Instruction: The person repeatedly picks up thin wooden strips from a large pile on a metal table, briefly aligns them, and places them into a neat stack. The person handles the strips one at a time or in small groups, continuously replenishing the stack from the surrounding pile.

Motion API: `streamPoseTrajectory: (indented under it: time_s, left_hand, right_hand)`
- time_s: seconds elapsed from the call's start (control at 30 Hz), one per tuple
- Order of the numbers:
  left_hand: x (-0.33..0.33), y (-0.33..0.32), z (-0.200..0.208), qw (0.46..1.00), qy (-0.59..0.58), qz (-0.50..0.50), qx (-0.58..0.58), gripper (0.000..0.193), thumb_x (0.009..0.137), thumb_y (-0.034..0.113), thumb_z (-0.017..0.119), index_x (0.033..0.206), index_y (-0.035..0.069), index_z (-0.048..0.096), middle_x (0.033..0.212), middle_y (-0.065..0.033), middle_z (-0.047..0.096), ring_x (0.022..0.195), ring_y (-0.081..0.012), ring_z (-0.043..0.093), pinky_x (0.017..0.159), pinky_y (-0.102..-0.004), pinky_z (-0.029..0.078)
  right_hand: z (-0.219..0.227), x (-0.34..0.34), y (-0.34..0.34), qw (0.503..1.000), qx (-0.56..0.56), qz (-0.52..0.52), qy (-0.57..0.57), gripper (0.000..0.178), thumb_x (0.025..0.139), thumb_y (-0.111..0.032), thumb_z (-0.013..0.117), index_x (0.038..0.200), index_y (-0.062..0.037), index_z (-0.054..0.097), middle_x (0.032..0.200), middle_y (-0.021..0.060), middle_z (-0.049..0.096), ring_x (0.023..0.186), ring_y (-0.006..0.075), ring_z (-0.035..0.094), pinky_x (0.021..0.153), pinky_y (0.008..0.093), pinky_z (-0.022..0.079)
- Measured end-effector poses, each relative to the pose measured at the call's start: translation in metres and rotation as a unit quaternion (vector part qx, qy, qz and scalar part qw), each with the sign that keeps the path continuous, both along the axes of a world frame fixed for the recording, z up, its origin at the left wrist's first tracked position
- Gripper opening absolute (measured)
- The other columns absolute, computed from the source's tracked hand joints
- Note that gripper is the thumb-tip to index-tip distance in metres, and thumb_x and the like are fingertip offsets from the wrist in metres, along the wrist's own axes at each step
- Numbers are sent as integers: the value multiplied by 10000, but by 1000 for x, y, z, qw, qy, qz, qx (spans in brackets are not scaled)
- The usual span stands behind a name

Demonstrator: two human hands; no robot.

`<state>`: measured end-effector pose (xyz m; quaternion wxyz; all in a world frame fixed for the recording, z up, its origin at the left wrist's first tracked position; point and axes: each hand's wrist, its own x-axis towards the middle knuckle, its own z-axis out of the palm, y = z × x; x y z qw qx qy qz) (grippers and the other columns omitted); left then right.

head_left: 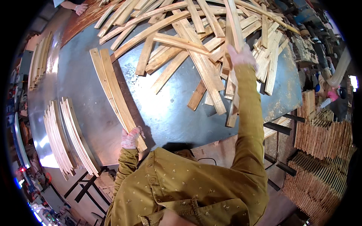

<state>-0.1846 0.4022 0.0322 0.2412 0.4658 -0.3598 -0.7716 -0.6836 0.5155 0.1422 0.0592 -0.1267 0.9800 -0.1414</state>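
Observation:
My left hand (131, 138), in a pale knitted glove, is closed around the near ends of two long wooden slats (113, 88) lying side by side, pointing away from me over the metal table. My right arm reaches far out into a loose heap of wooden slats (192, 56). There my right hand (243, 57), also gloved and slightly blurred, is closed on the near end of a pale wooden slat (234, 24) that points away from me. The fingers of that hand are partly hidden behind its back and the sleeve.
The metal table (162, 120) carries two neat slat stacks (77, 132) at the near left and another slat bundle (40, 60) farther left. Tall wood stacks (320, 143) stand at right. Another person's gloved hand (80, 9) rests at the far left, near a brown board (85, 22).

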Motion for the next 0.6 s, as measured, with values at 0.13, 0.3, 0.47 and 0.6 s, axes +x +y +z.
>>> streamPoseTrajectory:
  time_s: [0.13,0.3,0.47,0.6]
  left_hand:
    - [21,-17,9,995,-31,-55,82,355,827,141,732,1096,-20,566,825,-111,655,670,-215,646,543,-317,546]
    - [23,-12,22,991,-127,2,-49,426,840,253,705,1128,-22,555,829,-99,646,705,-184,617,593,-313,524]
    - [95,-29,-39,970,-227,62,-55,345,853,211,731,1079,13,561,820,-89,643,637,-178,618,520,-302,536]
    - [85,-62,3,986,-132,103,-1,317,882,233,723,1064,24,568,825,-87,650,626,-186,626,518,-301,534]
  right_hand:
    - [-37,-21,-53,992,126,-25,10,699,754,-542,699,1190,-15,552,1188,170,599,1056,283,597,855,398,496]
    - [-92,-25,-18,947,-316,5,-55,412,811,-281,696,1068,10,557,899,130,611,700,215,598,601,316,485]
    - [-106,63,-45,653,-422,150,-611,316,943,-236,618,1151,-34,492,1033,74,615,804,159,605,672,300,515]
    - [-117,238,-112,630,-425,128,-637,407,892,-274,677,1192,-31,545,1042,109,647,872,224,628,784,353,517]
